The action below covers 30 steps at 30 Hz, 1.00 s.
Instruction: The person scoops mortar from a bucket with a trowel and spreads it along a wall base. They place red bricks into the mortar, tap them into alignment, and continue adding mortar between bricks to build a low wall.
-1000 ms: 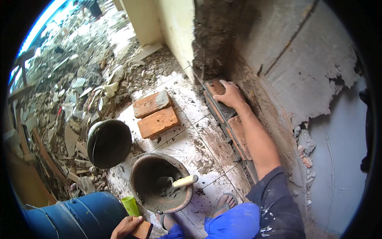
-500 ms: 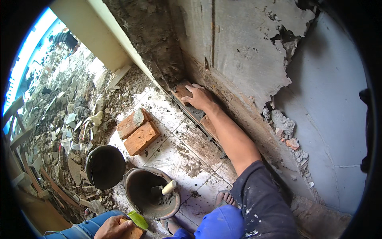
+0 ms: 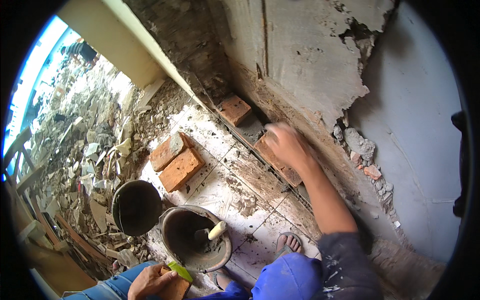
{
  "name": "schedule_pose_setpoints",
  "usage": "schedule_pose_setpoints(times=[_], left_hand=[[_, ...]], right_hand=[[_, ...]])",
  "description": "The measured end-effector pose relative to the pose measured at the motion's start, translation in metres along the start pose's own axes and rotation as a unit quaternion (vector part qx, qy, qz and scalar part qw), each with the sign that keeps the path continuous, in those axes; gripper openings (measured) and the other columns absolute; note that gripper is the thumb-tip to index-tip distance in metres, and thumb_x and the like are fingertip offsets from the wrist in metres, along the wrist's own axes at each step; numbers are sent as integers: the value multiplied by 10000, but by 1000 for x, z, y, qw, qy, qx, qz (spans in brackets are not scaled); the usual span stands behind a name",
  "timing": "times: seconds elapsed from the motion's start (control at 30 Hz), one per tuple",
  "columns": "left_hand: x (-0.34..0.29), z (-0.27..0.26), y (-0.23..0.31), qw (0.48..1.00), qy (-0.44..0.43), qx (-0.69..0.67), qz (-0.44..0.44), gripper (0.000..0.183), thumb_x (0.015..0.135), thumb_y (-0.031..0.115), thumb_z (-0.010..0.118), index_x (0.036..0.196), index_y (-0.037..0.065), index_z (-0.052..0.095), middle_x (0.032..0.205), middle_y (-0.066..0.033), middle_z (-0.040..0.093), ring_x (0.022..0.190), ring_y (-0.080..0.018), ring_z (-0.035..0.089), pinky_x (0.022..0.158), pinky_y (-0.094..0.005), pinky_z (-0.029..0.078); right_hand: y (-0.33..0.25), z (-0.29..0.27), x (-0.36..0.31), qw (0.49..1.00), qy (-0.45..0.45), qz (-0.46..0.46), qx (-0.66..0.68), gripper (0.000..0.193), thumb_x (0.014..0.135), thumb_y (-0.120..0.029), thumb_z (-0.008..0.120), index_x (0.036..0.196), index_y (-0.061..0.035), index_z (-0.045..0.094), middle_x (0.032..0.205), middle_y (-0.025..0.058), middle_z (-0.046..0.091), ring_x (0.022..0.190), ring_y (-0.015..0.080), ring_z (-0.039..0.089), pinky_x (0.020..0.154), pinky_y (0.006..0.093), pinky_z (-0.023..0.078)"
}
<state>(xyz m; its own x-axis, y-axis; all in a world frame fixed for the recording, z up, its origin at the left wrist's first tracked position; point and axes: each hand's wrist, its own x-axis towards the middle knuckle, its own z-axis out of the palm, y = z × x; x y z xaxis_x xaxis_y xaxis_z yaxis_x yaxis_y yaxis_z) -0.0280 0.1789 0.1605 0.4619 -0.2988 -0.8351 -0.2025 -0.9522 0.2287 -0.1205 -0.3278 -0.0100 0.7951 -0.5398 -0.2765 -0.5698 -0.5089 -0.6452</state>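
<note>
My left hand (image 3: 150, 281) is closed round an orange brick (image 3: 176, 290) at the lower edge. Beside it is a bright green piece (image 3: 181, 271), its kind unclear. My right hand (image 3: 290, 145), smeared by motion, is over a laid brick (image 3: 277, 162) at the wall's foot; its fingers cannot be made out. Farther along, another laid brick (image 3: 235, 109) sits in the corner, with grey mortar (image 3: 251, 130) between the two. A bucket (image 3: 227, 250) near my feet holds grey mortar and a trowel with a pale handle (image 3: 217, 230).
Two loose bricks (image 3: 181, 170) lie side by side on the dirty white tiles (image 3: 240, 175). Left of the mortar bucket is a dark bucket (image 3: 136, 207). Rubble (image 3: 95, 145) spreads over the far left, with a person (image 3: 82, 50) beyond. The wall's plaster (image 3: 310, 55) is broken.
My right hand has come off the corner brick and moved back toward me, to the nearer laid brick. My left hand still holds its brick.
</note>
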Motion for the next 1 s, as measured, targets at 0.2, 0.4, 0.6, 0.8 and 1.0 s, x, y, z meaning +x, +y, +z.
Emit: schedule_pose_setpoints(times=[0.2,0.4,0.6,0.8,1.0], left_hand=[[12,-2,1,999,-13,44,15,672,935,639,704,1116,-6,753,904,-234,763,872,-343,768,761,-431,578],[20,-8,15,998,3,28,47,660,932,628,718,1160,11,755,906,-217,768,871,-336,768,778,-423,582],[15,-5,9,999,-26,12,25,638,927,614,734,1163,22,758,923,-203,774,888,-305,766,795,-414,580],[8,1,-6,999,-29,8,13,633,924,619,735,1145,26,759,896,-189,771,849,-298,762,765,-408,579],[17,0,8,997,-48,64,25,630,931,614,734,1158,27,757,909,-180,775,861,-273,761,774,-403,580]], right_hand=[[58,28,-87,975,132,-104,-144,800,814,-340,852,1520,-118,547,1604,229,428,1425,439,470,1188,512,419],[73,41,-62,983,142,-78,-90,750,787,-336,824,1461,-89,610,1588,228,453,1403,408,505,1167,475,451],[55,47,-31,980,149,-101,-79,726,804,-385,809,1451,-106,637,1612,230,429,1445,407,475,1182,467,441],[47,48,-9,982,135,-102,-86,742,822,-417,798,1487,-147,613,1643,227,394,1449,410,478,1172,474,455],[48,47,-10,985,112,-94,-91,773,837,-454,798,1521,-167,579,1665,218,369,1459,413,470,1188,486,442]])
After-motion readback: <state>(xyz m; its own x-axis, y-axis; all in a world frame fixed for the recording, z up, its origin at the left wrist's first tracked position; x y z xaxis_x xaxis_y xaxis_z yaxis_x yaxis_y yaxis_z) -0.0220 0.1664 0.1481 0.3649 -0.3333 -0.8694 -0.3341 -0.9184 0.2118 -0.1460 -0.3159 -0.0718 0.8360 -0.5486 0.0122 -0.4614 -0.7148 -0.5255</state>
